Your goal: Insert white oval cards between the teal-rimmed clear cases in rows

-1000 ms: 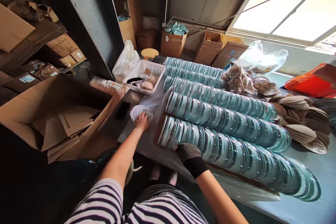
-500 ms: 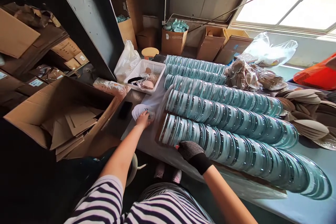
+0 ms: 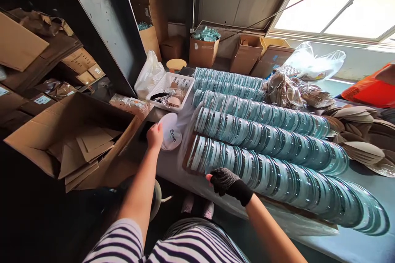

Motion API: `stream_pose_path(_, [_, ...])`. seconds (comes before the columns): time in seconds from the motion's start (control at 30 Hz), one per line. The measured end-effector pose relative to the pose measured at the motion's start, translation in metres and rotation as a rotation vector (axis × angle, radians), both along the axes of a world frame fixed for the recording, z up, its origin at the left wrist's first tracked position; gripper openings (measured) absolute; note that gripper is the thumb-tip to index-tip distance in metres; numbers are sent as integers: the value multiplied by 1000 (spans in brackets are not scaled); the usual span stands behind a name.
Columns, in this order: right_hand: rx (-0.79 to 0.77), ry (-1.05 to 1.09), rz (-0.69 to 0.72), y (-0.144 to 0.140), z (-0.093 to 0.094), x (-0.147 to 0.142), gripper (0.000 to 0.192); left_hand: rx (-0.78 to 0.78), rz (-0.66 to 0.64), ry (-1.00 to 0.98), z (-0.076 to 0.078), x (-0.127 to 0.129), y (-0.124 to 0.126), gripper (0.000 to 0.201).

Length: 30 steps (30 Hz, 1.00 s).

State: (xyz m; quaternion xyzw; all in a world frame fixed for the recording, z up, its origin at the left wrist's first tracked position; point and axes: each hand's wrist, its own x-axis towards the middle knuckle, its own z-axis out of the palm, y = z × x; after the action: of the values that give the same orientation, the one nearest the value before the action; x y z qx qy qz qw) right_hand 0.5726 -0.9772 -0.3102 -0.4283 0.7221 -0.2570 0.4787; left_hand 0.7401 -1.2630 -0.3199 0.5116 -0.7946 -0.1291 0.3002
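Note:
My bare left hand [image 3: 154,134] is closed at the edge of a white round sheet [image 3: 169,121], pinching it. Just under and beside it lies another white round piece [image 3: 172,138] with dark lettering ending in "beauty". My right hand [image 3: 222,180], in a black dotted glove with bare fingertips, has curled fingers at the near side of the front row of teal-edged clear discs [image 3: 247,166]. Whatever may be in its fingers is too small to make out. More rows of wrapped discs [image 3: 262,131] stand on edge behind.
A white basket [image 3: 188,94] with small items stands beyond my left hand. To the left is an open carton [image 3: 123,148] holding cardboard sheets. Brown oval pieces [image 3: 362,152] are piled at the right. A dark metal post [image 3: 114,33] rises at the back left.
My left hand has moved left and up from the white round pieces, with one sheet now in its grip. The lettering shows uncovered. My right hand has shifted slightly and stays by the front row.

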Motion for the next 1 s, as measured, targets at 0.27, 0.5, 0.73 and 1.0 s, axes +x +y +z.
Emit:
stream_pose_path(0.27, [-594,-627,-282,-27,55,24,73,-347,-282,551,7,7,69,26])
stream_pose_path(0.5, [-500,-624,-330,-22,33,22,62,3,-199,124,-57,6,-7,39])
stream_pose_path(0.73, [-418,-560,-323,5,24,18,56,221,-212,30,-97,-3,-11,35])
stream_pose_path(1.0, [-614,-342,-334,-12,28,31,82,109,-233,600,-25,-6,95,45])
